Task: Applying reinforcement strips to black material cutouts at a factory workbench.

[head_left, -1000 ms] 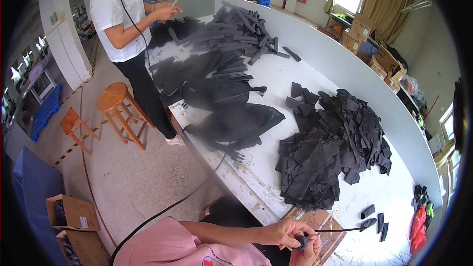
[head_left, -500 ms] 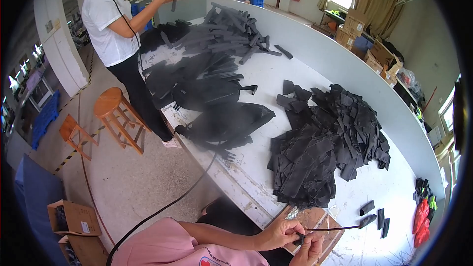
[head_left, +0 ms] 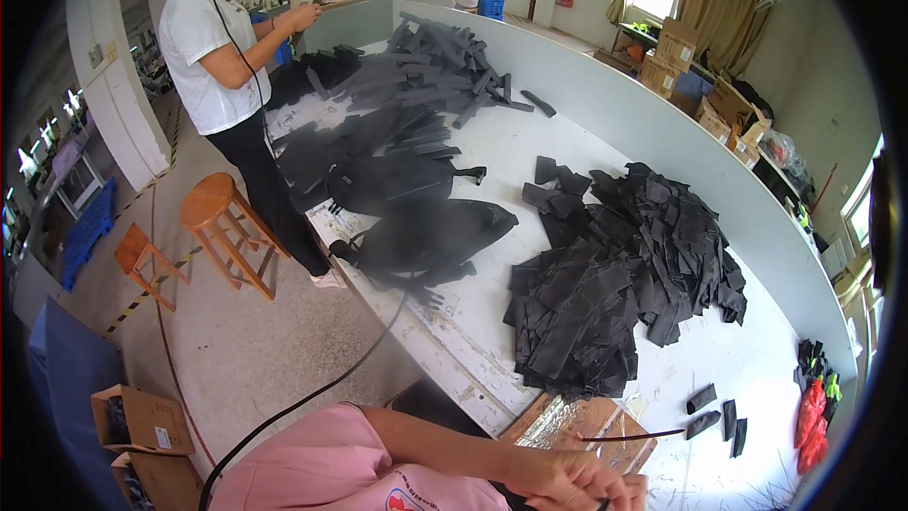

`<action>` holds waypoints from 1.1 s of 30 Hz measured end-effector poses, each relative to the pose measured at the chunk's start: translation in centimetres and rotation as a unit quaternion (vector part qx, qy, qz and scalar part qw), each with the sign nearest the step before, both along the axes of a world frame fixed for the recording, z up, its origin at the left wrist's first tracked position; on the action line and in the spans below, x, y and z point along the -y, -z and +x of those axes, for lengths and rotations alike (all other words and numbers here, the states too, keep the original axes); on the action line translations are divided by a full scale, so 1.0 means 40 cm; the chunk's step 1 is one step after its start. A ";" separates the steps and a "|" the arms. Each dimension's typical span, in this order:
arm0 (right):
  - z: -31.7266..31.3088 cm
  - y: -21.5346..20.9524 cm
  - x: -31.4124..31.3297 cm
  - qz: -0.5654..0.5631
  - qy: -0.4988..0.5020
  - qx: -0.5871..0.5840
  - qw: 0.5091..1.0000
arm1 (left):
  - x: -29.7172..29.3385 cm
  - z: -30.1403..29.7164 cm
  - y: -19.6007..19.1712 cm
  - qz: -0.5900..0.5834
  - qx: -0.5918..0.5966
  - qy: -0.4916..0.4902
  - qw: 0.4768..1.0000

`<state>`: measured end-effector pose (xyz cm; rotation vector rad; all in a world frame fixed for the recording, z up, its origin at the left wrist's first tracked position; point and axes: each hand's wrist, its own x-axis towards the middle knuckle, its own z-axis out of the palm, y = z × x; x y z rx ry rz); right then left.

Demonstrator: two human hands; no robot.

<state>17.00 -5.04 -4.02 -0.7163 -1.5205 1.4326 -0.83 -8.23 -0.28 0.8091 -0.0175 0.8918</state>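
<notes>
Two bare hands meet at the lower edge: the left hand (head_left: pixel 560 479), back uppermost, bends its fingers toward the partly hidden right hand (head_left: pixel 632 490). Between them shows a sliver of a small black piece (head_left: pixel 602 503); whether either hand pinches it cannot be told. Its direction and long axis are hidden; the visible part is plain and dark. Beyond, a thin dark rod (head_left: pixel 636 436) lies roughly left to right across a brown board (head_left: pixel 594 415).
</notes>
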 end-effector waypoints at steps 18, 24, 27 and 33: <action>-0.083 -0.037 -0.204 -0.216 0.058 -0.051 0.973 | -0.223 0.007 0.041 -0.230 -0.031 -0.222 0.947; -0.087 -0.046 -0.234 -0.221 -0.002 -0.060 0.974 | -0.233 -0.003 0.060 -0.358 0.103 -0.174 0.912; -0.101 -0.106 -0.253 -0.161 -0.026 0.035 0.986 | -0.249 -0.010 0.046 -0.406 0.277 -0.105 0.864; -0.059 -0.048 -0.211 -0.276 -0.056 -0.059 0.958 | -0.214 0.015 0.083 -0.400 0.163 -0.143 0.891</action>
